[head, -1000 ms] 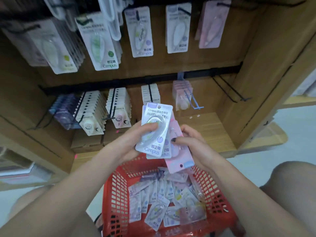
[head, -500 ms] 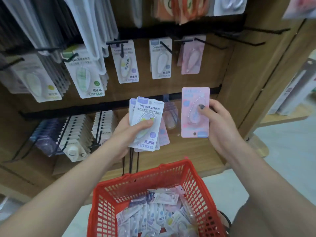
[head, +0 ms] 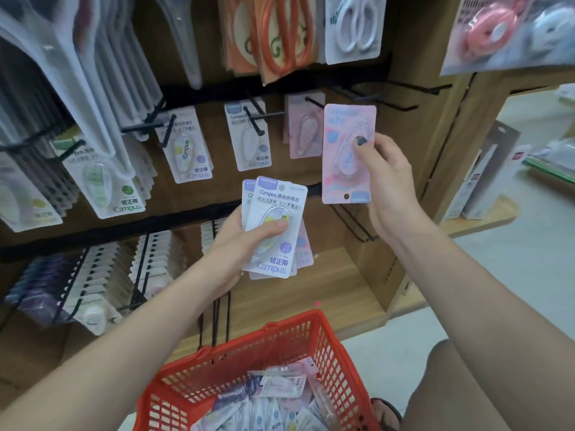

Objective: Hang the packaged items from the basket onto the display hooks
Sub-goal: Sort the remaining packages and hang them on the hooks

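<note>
Raised since half a second ago, the right hand (head: 384, 181) now carries the pink package (head: 347, 154) up to about one o'clock, level with the middle row of hooks, while the left hand (head: 245, 244) keeps its place near the centre. Nearest, at six o'clock, the red basket (head: 323, 346) holds a loose heap of packaged items (head: 273, 402). Above it, the left grip is clenched round a fanned stack of Campus packages (head: 273, 231), thumb pressed across the front one. The right grip pinches the pink package upright, thumb on its clear blister, the card just beside a hanging pink package (head: 300, 132) at twelve o'clock. Farther back, black display hooks (head: 258, 119) carry more white packs from nine to twelve o'clock, and scissors packs (head: 354, 26) hang along the top.
</note>
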Tool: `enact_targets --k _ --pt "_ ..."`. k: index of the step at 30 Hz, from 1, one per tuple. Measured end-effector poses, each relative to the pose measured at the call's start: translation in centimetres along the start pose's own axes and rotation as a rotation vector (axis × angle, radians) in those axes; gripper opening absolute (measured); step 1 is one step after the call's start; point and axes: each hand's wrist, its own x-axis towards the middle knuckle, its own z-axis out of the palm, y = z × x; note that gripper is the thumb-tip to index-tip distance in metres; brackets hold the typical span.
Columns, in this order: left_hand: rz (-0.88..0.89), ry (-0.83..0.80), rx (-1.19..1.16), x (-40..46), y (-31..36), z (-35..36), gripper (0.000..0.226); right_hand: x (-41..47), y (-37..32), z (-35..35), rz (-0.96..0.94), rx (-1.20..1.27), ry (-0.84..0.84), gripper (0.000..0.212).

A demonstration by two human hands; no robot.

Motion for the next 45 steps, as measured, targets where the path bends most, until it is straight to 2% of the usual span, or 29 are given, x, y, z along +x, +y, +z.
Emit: enact_targets --k 6,9,12,15,16,19,23,28,30,31,33,36,41,43,45 --pt "0.025 0.014 -0.016 1.4 0.9 0.1 0.060 -0.5 0.4 -1.1 0.074 0.056 0.031 0.003" --pt "0.003 -0.014 -0.044 1.7 1.1 0.0 0.057 -1.1 0.9 -1.6 0.138 0.119 0.028 0.004" --pt "-0.039 -0.074 -0.091 1.7 1.1 -0.1 0.060 -2.0 2.5 -1.7 0.277 0.188 0.086 0.015" --pt "-0.056 -0.101 -0.088 1.3 0.5 0.0 0.068 -2.9 4.2 -1.5 0.407 0.244 0.140 0.050" --pt "-0.067 -0.102 -0.082 1.2 0.3 0.0 0.072 -3.0 4.6 -1.5 0.427 0.256 0.157 0.056" --pt "-0.103 -0.095 -0.063 0.8 -0.3 -0.2 0.076 -2.6 5.4 -1.8 0.455 0.298 0.247 0.045" --pt "-0.162 -0.159 -0.089 0.1 -0.7 -0.8 0.065 -2.2 6.0 -1.9 0.465 0.377 0.340 0.035" --pt "-0.239 -0.195 -0.204 -0.2 -1.4 0.5 0.038 -3.7 6.9 0.9 0.529 0.426 0.247 0.043" --pt "-0.237 -0.169 -0.188 -0.1 -1.4 0.9 0.040 -4.0 7.0 1.6 0.535 0.454 0.223 0.043" --pt "-0.225 -0.151 -0.158 0.1 -1.3 1.0 0.044 -4.0 6.9 1.5 0.516 0.419 0.217 0.043" --pt "-0.198 -0.127 -0.095 0.5 -1.1 0.4 0.053 -3.6 6.7 0.5 0.448 0.198 0.185 0.050" --pt "-0.169 -0.125 -0.034 0.9 -0.5 -0.7 0.058 -3.0 6.2 -1.4 0.303 -0.210 0.000 0.071" --pt "-0.144 -0.161 0.032 1.2 1.1 -1.1 0.052 -1.5 4.8 -3.5 0.113 -0.642 -0.386 0.063" --pt "-0.134 -0.185 0.065 1.4 1.8 -1.0 0.047 -1.4 4.0 -3.6 0.098 -0.736 -0.496 0.069" --pt "-0.110 -0.206 0.109 1.6 2.3 -0.7 0.043 -1.4 3.4 -3.5 0.079 -0.795 -0.585 0.059"
